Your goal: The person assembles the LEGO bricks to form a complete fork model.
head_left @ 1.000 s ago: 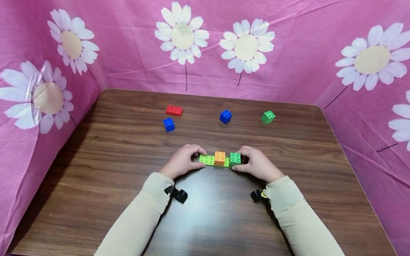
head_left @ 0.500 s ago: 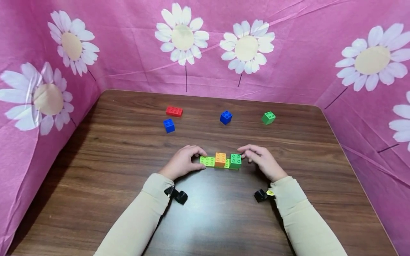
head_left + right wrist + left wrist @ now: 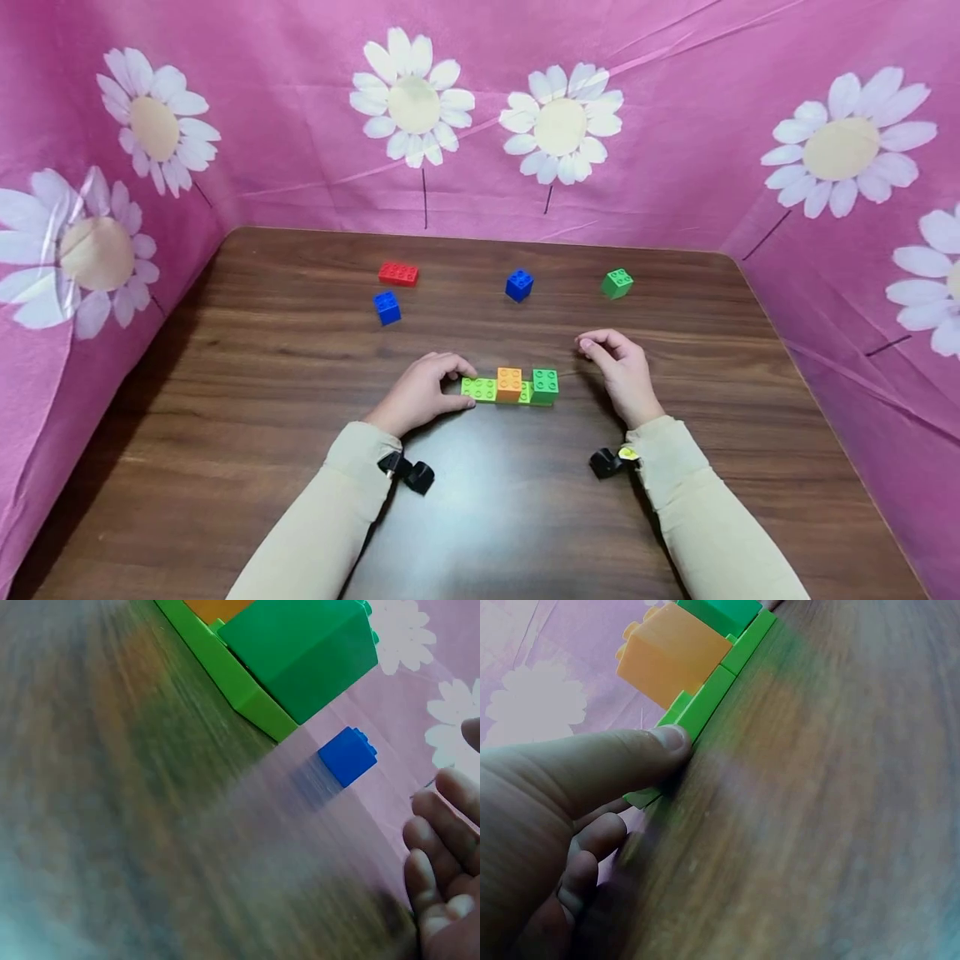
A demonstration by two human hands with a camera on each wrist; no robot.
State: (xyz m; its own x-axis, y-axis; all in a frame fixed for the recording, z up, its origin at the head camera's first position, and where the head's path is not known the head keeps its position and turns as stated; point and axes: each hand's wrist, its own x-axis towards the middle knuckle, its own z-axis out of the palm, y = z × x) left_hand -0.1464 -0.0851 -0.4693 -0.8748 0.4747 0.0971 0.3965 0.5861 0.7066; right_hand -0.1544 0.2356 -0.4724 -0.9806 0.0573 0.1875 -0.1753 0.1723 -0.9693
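My left hand [image 3: 424,388] pinches the left end of a flat lime-green building-brick base [image 3: 480,389], thumb on the near side and fingers on the far side. In the left wrist view, a seam shows along the side of this base, and the thumb [image 3: 649,746] presses against it. An orange brick [image 3: 509,384] sits on the base right of its middle, and a green brick [image 3: 545,386] on its right end. My right hand [image 3: 624,372] is off to the right of the bricks, fingers loosely bent with nothing between them.
Farther back on the brown wooden table [image 3: 225,400] lie a red brick [image 3: 398,273], a blue brick [image 3: 387,307] in front of it, another blue brick [image 3: 519,285] and a loose green brick [image 3: 617,283]. Pink flowered cloth [image 3: 300,125] hangs around the table's back and sides.
My right hand has let go of the right end of the bricks and moved away to the right and slightly back. My left hand keeps its grip on the left end.
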